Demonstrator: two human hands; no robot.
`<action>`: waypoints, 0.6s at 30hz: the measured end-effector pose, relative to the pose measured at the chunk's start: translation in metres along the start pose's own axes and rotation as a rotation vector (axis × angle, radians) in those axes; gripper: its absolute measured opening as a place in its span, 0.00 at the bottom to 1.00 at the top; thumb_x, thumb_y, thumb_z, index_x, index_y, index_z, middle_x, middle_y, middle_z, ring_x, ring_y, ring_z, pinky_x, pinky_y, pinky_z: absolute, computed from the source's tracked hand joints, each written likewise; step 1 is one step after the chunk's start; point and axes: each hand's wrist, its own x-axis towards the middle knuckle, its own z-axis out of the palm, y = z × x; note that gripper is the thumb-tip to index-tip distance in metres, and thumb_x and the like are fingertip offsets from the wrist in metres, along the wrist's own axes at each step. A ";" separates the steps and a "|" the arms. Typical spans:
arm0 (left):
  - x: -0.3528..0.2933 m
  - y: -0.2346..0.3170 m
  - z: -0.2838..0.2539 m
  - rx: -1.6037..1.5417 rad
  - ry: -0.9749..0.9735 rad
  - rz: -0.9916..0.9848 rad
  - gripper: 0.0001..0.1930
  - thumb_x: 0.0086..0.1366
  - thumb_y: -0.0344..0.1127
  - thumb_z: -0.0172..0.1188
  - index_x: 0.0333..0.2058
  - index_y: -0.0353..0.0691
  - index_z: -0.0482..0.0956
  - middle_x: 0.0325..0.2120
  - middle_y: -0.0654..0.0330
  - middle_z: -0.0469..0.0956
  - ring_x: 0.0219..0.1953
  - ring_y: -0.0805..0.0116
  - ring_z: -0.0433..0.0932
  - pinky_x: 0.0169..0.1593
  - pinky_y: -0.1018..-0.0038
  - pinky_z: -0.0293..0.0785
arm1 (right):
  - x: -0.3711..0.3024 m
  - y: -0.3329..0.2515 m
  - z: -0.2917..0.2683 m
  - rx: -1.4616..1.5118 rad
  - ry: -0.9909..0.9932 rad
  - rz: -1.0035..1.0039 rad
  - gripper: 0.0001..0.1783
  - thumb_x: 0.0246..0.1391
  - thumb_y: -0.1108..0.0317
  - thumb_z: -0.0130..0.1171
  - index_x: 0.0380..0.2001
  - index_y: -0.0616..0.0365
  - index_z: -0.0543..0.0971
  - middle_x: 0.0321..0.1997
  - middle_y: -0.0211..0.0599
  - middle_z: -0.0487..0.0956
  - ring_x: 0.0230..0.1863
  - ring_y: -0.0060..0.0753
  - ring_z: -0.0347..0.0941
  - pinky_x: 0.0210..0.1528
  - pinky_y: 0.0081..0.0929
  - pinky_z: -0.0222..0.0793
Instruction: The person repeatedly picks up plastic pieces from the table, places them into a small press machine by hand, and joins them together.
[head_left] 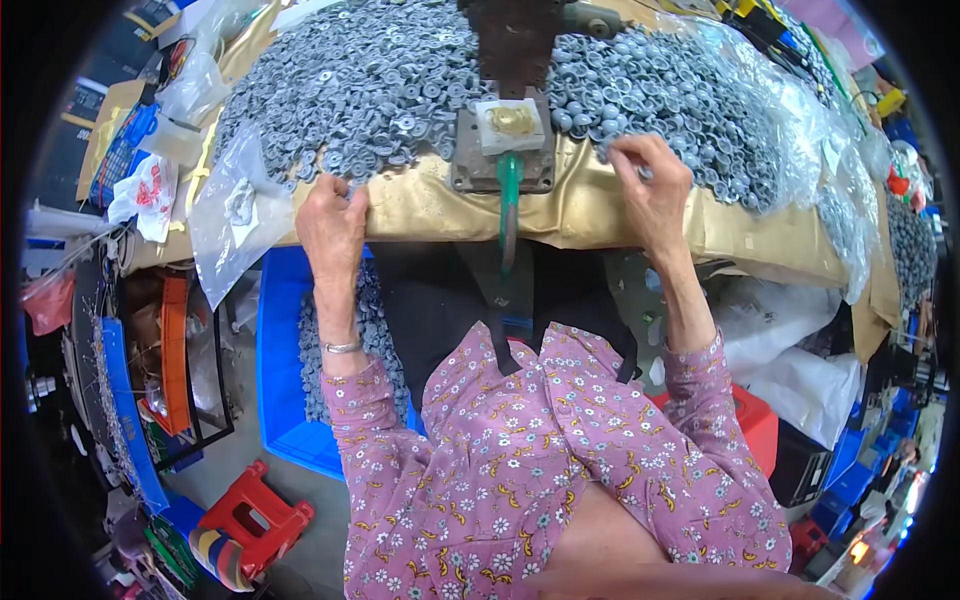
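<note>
My left hand (332,225) is at the table's front edge, fingers curled, beside a heap of grey wheel-like discs (350,75). Something small and grey shows between its thumb and forefinger, too covered to make out. On the other side, my right hand (655,190) pinches a small grey round cap (604,148) at its fingertips, close to a pile of grey domed caps (660,105). Between my hands stands a dark metal press (512,50) with a pale block (511,124) on its base plate (470,160). A green-topped bar (510,200) hangs down in front of it.
Gold-brown sheeting (570,205) covers the table. Clear plastic bags lie at the left (235,215) and right (800,120). Beneath the table edge is a blue bin (285,380) holding more grey parts. A red stool (260,515) stands on the floor at lower left.
</note>
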 end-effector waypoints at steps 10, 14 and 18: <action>-0.010 0.014 0.010 -0.228 -0.156 0.228 0.08 0.56 0.30 0.69 0.32 0.35 0.80 0.27 0.55 0.79 0.25 0.60 0.79 0.30 0.65 0.74 | 0.052 -0.012 0.060 0.401 -0.186 -0.104 0.08 0.52 0.75 0.69 0.38 0.60 0.84 0.35 0.37 0.83 0.36 0.37 0.84 0.39 0.32 0.79; -0.010 0.013 0.007 -0.192 -0.123 0.202 0.08 0.55 0.30 0.70 0.32 0.34 0.82 0.27 0.54 0.78 0.27 0.60 0.79 0.32 0.66 0.75 | 0.052 -0.019 0.071 0.493 -0.237 0.159 0.11 0.51 0.74 0.69 0.39 0.64 0.84 0.34 0.39 0.84 0.38 0.36 0.85 0.41 0.30 0.81; -0.010 0.010 0.008 -0.182 -0.133 0.228 0.07 0.55 0.30 0.70 0.29 0.33 0.82 0.27 0.54 0.78 0.27 0.61 0.79 0.33 0.68 0.75 | 0.052 -0.015 0.079 0.398 -0.204 0.083 0.12 0.50 0.72 0.71 0.37 0.67 0.84 0.33 0.43 0.83 0.34 0.38 0.84 0.39 0.31 0.80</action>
